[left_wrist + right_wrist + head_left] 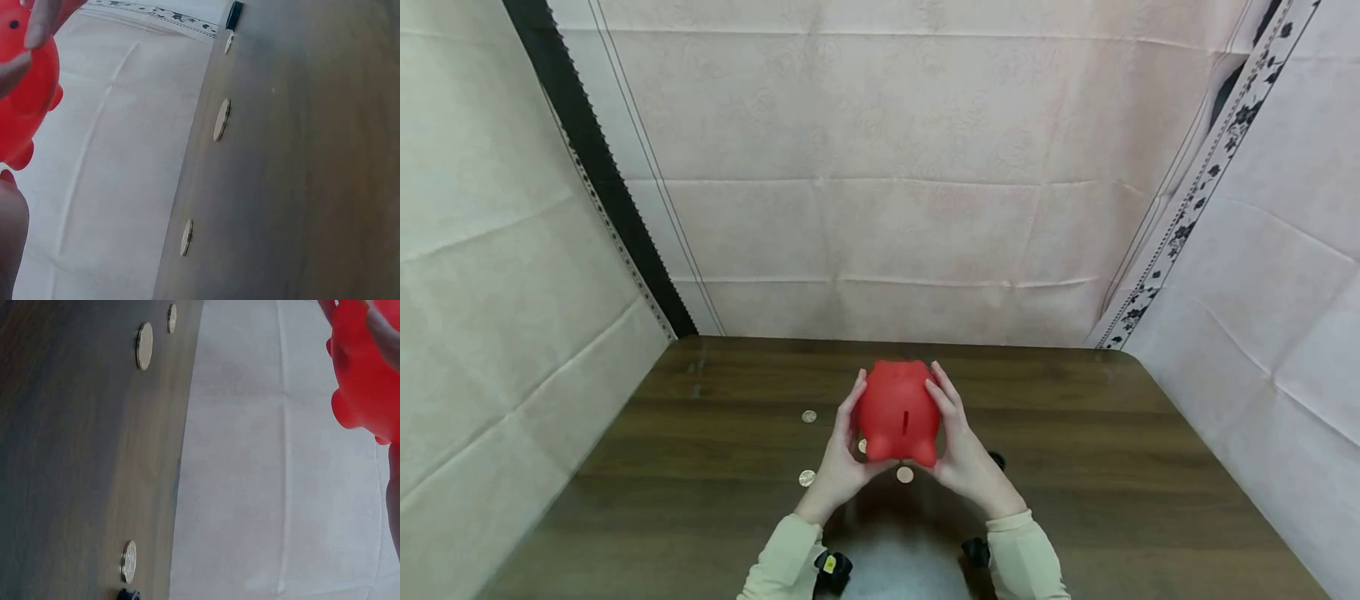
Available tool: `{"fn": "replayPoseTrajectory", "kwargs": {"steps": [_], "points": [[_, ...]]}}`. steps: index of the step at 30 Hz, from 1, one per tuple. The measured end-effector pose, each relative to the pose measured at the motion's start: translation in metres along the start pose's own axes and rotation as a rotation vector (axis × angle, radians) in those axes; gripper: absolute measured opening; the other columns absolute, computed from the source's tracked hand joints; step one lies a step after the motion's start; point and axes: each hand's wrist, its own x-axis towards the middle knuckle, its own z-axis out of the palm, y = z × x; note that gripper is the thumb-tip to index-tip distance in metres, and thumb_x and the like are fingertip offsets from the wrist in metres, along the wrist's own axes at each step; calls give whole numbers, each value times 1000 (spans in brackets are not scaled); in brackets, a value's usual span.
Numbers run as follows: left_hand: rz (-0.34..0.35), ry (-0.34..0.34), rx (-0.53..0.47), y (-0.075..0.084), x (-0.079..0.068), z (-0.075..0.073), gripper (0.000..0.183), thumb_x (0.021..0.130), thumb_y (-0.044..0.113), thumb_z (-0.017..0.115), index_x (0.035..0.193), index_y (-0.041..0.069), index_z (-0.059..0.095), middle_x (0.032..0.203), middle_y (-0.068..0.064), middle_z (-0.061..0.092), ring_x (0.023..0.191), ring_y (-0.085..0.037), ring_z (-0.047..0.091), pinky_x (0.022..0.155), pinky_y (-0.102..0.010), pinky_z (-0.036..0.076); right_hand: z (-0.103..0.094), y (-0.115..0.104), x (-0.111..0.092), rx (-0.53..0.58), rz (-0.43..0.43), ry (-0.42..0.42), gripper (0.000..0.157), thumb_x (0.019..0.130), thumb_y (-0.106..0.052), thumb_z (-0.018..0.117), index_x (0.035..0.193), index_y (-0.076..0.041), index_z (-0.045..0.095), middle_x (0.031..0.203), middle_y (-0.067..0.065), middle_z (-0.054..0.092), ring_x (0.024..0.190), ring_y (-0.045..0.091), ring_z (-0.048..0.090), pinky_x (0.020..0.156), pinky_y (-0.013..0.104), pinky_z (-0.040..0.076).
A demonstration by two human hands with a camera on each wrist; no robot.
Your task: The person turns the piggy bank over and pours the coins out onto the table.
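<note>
A red piggy bank [898,408] is held up above the wooden table, the slot in its back turned toward the head camera. My left hand [844,467] grips its left side, fingers along the flank and thumb low underneath. On the opposite side my right hand [961,458] grips it the same way. In both wrist views the piggy bank [28,100] hangs apart from the tabletop. Several coins lie flat beneath and to the left: one coin [905,474] below the bank, another coin [862,446] partly hidden behind it, and a third coin [807,477] by my left wrist.
One more coin [808,416] lies farther back on the table [1112,450]. A small black object [997,459] shows beside my right wrist, mostly covered. Pale cloth [887,233] hangs behind the table and along both sides.
</note>
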Motion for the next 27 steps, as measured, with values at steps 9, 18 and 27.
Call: {"fn": "replayPoseTrajectory", "kwargs": {"steps": [9, 18, 27], "points": [[-34, -30, -30, 1, 0, 1, 110, 72, -10, 76, 156, 13, 9, 164, -4, 7, 142, -2, 27, 96, -22, 50, -1, 3, 1, 47, 56, -6, 118, 65, -5, 88, 153, -8, 11, 157, 14, 24, 141, 29, 31, 90, 42, 56], [-249, 14, 61, -4, 1, 4, 103, 75, 14, 83, 153, 35, 19, 156, 3, 29, 136, -26, 37, 102, -47, 47, -3, 4, -4, 94, 384, 94, 94, 71, -25, 87, 149, -27, 35, 135, 1, 58, 117, 19, 58, 89, 38, 56], [-471, 189, -52, -3, 6, 14, 75, 86, 29, 73, 148, 19, 33, 139, -11, 41, 127, -30, 49, 98, -39, 52, -4, 5, -1, 177, 670, 56, 46, 92, -35, 65, 133, -15, 57, 122, 10, 68, 108, 26, 67, 91, 39, 56]]}}
